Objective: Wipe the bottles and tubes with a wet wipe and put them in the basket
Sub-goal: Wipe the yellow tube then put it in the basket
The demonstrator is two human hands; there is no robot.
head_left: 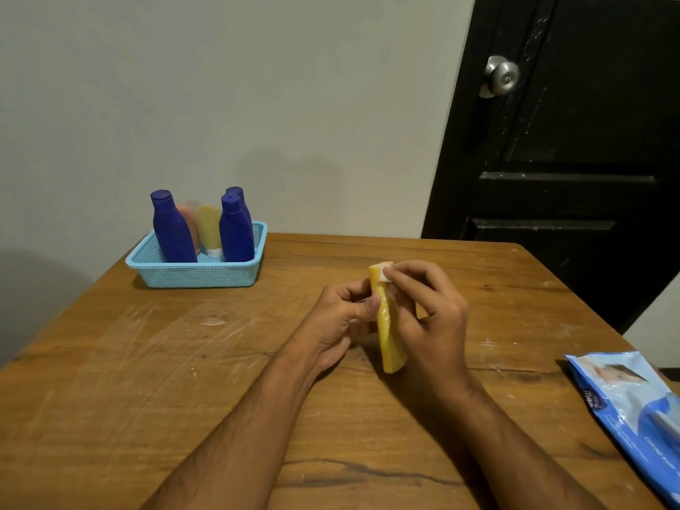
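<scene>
Both hands worked above the middle of the wooden table [110,362]. The left hand [338,318] gripped a yellow tube [388,336] at mid-length, thumb curled against its side; the tube was tilted, one end up and away, the other end down toward the person. The right hand [430,314] had its fingers bent and pinched a small white wipe [386,273] against the tube's upper end. A light blue basket [198,274] sat well apart at the table's far left, by the wall. In it three purple bottles [173,230] stood upright, with an orange tube [189,224] and a second yellow tube [209,230] between them. A blue wipe pack [633,410] lay at the right edge. A black door [570,141] with a metal knob [502,76] stood behind the table.
</scene>
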